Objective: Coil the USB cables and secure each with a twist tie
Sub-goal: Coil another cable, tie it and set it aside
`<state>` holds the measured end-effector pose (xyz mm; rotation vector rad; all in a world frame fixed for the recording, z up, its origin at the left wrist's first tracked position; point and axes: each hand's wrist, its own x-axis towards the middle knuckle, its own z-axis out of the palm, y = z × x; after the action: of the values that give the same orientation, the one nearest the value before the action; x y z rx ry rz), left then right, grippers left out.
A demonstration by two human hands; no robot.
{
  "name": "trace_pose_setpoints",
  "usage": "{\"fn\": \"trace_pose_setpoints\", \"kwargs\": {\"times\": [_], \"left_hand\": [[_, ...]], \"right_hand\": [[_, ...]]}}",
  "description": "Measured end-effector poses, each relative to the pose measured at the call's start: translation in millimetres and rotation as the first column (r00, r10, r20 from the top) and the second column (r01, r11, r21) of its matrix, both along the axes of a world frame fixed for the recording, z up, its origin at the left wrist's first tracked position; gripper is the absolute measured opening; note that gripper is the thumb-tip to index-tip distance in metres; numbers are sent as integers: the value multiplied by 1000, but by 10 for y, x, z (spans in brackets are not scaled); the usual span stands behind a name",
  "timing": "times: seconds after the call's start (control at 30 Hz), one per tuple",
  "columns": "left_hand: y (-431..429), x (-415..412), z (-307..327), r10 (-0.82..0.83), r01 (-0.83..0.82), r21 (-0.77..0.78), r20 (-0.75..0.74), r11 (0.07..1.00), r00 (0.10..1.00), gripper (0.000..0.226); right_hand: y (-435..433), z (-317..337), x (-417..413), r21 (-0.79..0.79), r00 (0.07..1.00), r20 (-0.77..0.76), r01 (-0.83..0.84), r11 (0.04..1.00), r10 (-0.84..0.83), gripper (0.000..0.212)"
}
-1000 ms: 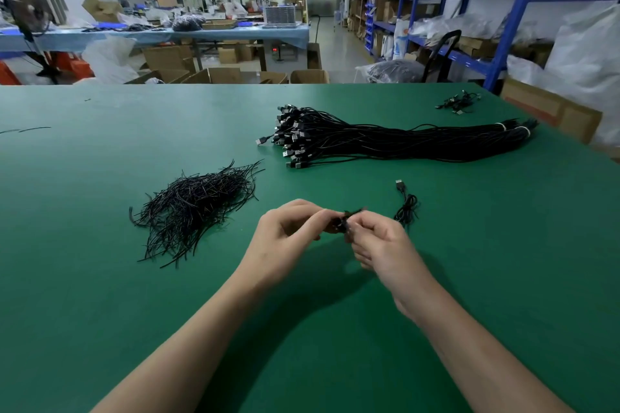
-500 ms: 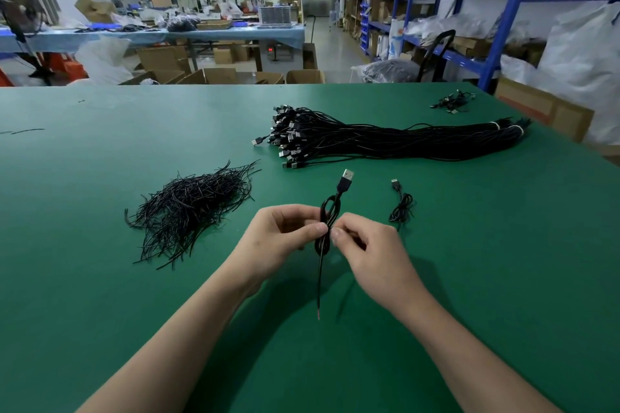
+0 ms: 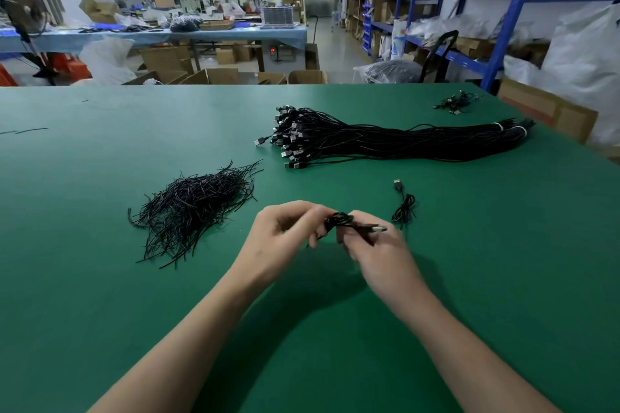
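Observation:
Over the middle of the green table (image 3: 100,278), both my hands hold a small coiled black USB cable (image 3: 345,222). My right hand (image 3: 375,251) grips the coil, and its USB plug sticks out to the right. My left hand (image 3: 285,231) pinches the coil's left side, where a twist tie may sit, too small to make out. A finished coiled cable (image 3: 404,206) lies just right of my hands. A pile of black twist ties (image 3: 194,208) lies to the left. A large bundle of uncoiled USB cables (image 3: 385,141) stretches across the far side.
A few more coiled cables (image 3: 458,103) lie near the far right corner. Cardboard boxes (image 3: 550,111) and blue shelving (image 3: 503,27) stand beyond the table's right edge. A loose black tie (image 3: 30,131) lies at the far left.
The coil has turned in my hands: its plug pointed up and away half a second ago and now points right. The long tie end that hung toward me no longer shows.

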<state>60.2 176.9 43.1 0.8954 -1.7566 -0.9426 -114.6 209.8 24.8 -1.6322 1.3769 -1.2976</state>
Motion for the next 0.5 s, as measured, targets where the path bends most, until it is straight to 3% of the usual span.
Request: {"fn": "trace_pose_setpoints", "kwargs": {"times": [0.07,0.13,0.27,0.33,0.43,0.5], "left_hand": [[8,-16,9,11,1,156,-71,988,997,29],[2,-4,13,-4,29,244,-101,969,995,26],[-42,22,-20,-31,133,468,-221,874,975,41],[-47,41,-19,-59,163,552,-202,817,978,48],[-36,87,-17,-173,198,609,-101,768,980,36],[-45,95,-33,-156,179,563,-89,807,984,25]], "right_hand": [[33,5,17,-230,951,-287,50,972,-117,28],[68,28,18,-343,891,-405,59,937,-205,25],[83,67,10,-429,799,-526,45,902,-290,20],[87,81,20,-455,765,-562,31,890,-314,20],[93,89,27,-483,698,-625,6,876,-350,23],[86,83,27,-456,694,-642,-4,890,-326,23]]}}
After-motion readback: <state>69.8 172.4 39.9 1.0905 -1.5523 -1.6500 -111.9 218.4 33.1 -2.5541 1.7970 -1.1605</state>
